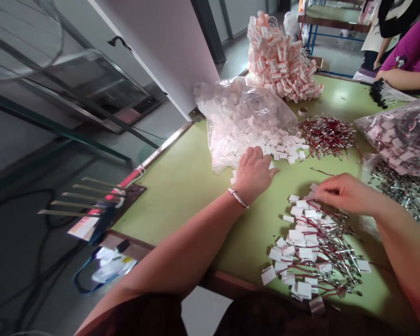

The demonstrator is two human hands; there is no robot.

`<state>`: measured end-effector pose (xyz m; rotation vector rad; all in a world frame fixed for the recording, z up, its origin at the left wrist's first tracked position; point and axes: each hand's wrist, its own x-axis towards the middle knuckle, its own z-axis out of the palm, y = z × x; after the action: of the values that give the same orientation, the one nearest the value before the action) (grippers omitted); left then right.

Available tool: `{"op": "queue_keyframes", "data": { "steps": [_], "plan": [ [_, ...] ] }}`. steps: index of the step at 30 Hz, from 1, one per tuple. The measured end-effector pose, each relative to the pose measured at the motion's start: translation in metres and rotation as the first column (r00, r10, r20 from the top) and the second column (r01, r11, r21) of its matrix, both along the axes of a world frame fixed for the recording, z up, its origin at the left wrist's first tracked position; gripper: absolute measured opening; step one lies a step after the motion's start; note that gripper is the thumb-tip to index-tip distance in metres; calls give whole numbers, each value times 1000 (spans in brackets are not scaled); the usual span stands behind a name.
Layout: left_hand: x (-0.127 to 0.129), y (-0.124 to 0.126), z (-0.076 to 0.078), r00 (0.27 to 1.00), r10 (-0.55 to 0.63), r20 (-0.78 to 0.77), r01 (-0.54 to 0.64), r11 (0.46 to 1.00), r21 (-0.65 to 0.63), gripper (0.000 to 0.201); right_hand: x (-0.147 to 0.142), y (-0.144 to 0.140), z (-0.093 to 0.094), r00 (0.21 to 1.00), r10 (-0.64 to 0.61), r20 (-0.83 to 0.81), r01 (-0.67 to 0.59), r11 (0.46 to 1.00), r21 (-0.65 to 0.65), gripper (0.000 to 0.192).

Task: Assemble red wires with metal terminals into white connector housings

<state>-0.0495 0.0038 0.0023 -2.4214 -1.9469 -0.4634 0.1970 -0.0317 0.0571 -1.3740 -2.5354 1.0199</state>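
My left hand (254, 170) lies palm down on small white plastic housings (283, 148) spilled from a clear bag. Its thumb stands apart from the bent fingers, whose tips are partly hidden. My right hand (350, 193) is closed, thumb and fingers pinched at a slightly blurred white housing (314, 188). This sits at the upper end of a heap of white housings with short red wires (304, 233) that have metal terminals. Between my hands and the far pile lies one loose red wire (322, 171).
Beyond stand a clear bag of white housings (245, 107), a large stack of pink-white pieces (280, 60), a tape roll (303, 112) and a red wire pile (329, 135). Bags of parts (402, 140) lie right. A metal-pronged rack (119, 200) edges the green table (175, 186). A co-worker's arm (406, 78) rests far right.
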Motion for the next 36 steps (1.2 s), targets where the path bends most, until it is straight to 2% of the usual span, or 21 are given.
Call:
{"op": "queue_keyframes", "data": {
  "steps": [1, 2, 4, 7, 10, 12, 14, 16, 18, 23, 27, 33, 36],
  "plan": [
    [1, 2, -3, 1000, -20, -18, 20, 1000, -12, 25, 4, 7, -6, 989, -139, 43, 133, 985, 106, 28],
    [2, 3, -6, 999, -40, -16, 40, 999, -20, 23, 8, 15, -14, 959, -269, 91, 240, 938, 249, 25],
    [6, 3, -9, 997, -78, 21, 79, 997, -14, 21, 14, 29, -32, 892, -407, 197, 298, 857, 420, 19],
    [11, 1, -9, 975, -184, 125, 179, 983, 52, 19, 15, 40, -53, 862, -412, 295, 236, 842, 486, 21],
    [16, -6, -8, 902, -225, 369, 225, 973, 43, 19, 10, 36, -53, 865, -408, 292, 245, 851, 464, 21],
    [21, -12, -9, 771, -150, 619, 244, 967, -70, 21, 4, 28, -45, 894, -395, 213, 283, 864, 416, 17],
    [25, -18, -10, 572, -21, 820, 308, 932, -191, 27, -4, 17, -35, 929, -361, 86, 311, 883, 351, 15],
    [28, -22, -10, 400, 95, 911, 369, 894, -255, 36, -11, 7, -29, 944, -328, -29, 320, 897, 305, 14],
    [29, -25, -8, 325, 162, 932, 387, 876, -287, 37, -17, 1, -27, 947, -307, -98, 322, 901, 290, 14],
    [29, -26, -6, 362, 177, 915, 425, 843, -331, 23, -17, -1, -33, 943, -290, -161, 327, 895, 304, 17],
    [28, -26, -7, 336, 180, 924, 441, 837, -324, 23, -13, 2, -35, 955, -257, -149, 291, 909, 300, 18],
    [30, -26, -1, 408, 189, 893, 454, 807, -378, 21, -22, -3, -27, 965, -251, 79, 200, 895, 398, 22],
    [34, -28, 1, 400, 203, 894, 459, 800, -387, 19, -27, -6, -25, 960, -253, 116, 186, 894, 409, 24]
  ]
}}
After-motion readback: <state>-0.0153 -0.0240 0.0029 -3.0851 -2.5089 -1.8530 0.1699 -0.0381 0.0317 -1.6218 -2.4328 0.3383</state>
